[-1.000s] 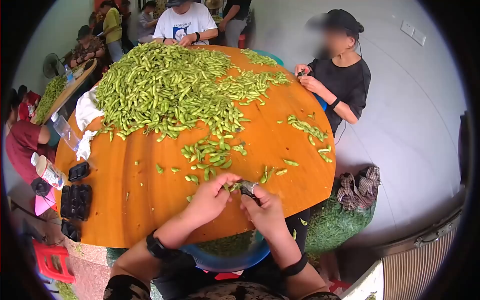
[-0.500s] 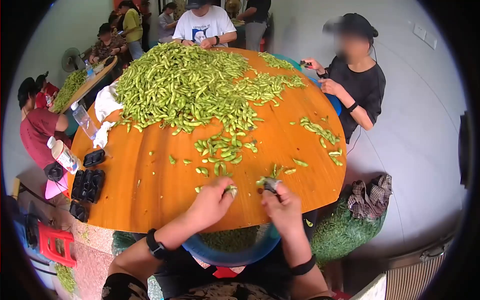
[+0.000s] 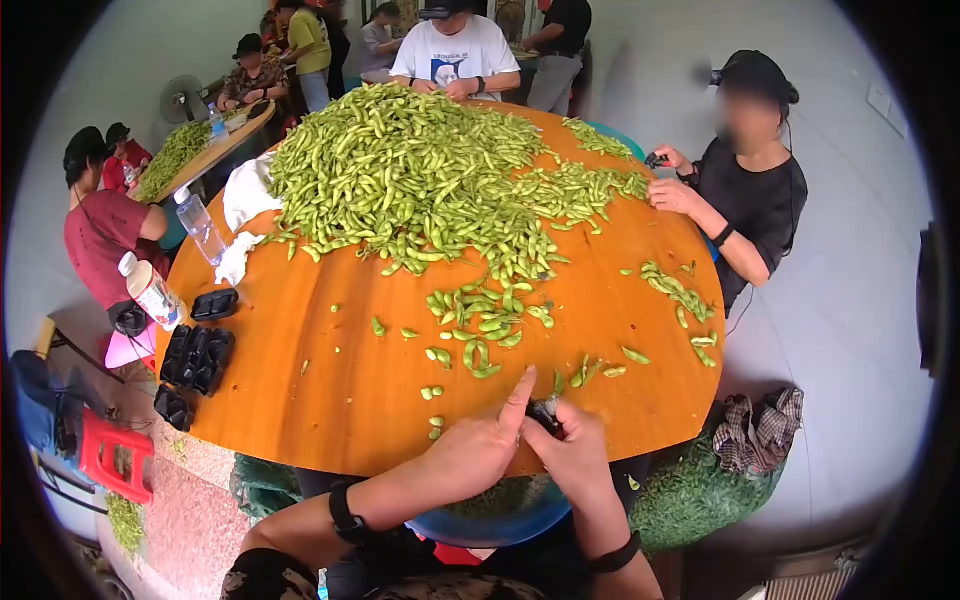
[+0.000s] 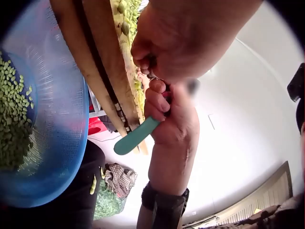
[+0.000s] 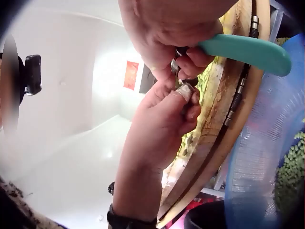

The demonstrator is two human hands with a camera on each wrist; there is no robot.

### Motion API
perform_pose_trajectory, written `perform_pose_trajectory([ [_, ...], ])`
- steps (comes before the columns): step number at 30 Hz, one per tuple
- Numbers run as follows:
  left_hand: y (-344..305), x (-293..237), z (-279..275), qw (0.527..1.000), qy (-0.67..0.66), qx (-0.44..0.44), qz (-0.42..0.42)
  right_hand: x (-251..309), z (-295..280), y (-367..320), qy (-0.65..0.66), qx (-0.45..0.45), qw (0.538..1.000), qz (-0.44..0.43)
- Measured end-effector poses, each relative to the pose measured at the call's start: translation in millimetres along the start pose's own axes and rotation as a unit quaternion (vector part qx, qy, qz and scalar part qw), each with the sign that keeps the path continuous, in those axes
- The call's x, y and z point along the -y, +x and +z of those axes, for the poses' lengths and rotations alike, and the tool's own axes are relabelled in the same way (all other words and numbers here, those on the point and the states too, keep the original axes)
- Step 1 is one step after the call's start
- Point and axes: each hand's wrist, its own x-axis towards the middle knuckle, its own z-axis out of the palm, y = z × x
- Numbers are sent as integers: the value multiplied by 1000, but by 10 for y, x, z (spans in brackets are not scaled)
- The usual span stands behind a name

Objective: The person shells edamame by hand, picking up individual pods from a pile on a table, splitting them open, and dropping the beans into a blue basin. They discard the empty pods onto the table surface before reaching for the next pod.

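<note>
The teal tool has one end hidden between the hands at the table's near edge; its long axis slants out past that edge. The right hand grips it; whether the left hand pinches anything, I can't tell.

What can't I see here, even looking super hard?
What the left hand may be pinching: its own fingers cover it, right wrist view.
The teal handle's other end: hidden in the right hand, right wrist view.
Part of the blue basket: cut off by the left wrist view's edge.
Writing on the white shirt: too small, head view.
</note>
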Motion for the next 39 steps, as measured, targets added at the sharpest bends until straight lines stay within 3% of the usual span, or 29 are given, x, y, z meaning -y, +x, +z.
perform_pose_trajectory([
  [3,38,-40,29,999,25,15,-36,-61,-26,28,-2,19,1000,-13],
  [5,52,-91,41,1000,-18,-4,-1,-86,-131,57,-10,11,997,73],
  [7,30,-123,-9,999,-46,-5,-2,-102,-285,110,17,-69,994,85],
  [9,-2,15,19,991,31,-30,126,-157,-523,169,56,-114,988,87],
  [13,-126,14,-303,973,132,-85,170,-15,-718,180,75,-89,987,112],
  [15,-177,98,-536,960,239,-116,91,-84,-724,148,91,-90,984,126],
  [19,-56,756,-908,915,333,-226,13,-114,-658,75,95,-79,988,98],
  [22,0,1184,-1024,956,237,-174,-10,-75,-646,69,99,-57,990,76],
  [25,23,1159,-1067,956,241,-153,-63,19,-659,78,89,-62,987,119],
  [28,29,1159,-1015,951,240,-190,-37,-24,-693,128,-152,-109,982,6],
  [31,82,823,-950,952,186,-243,14,7,-734,146,-201,-116,972,-46],
  [34,215,508,-793,975,140,-173,9,-134,-679,165,-156,-100,979,-86],
  [35,280,485,-706,975,139,-173,10,-38,-643,116,-167,-76,982,-43],
  [37,429,548,-525,978,158,-116,-73,-14,-533,102,-172,-62,980,-77],
  [39,505,561,-507,980,140,-118,-77,71,-448,93,-149,-38,986,-71],
])
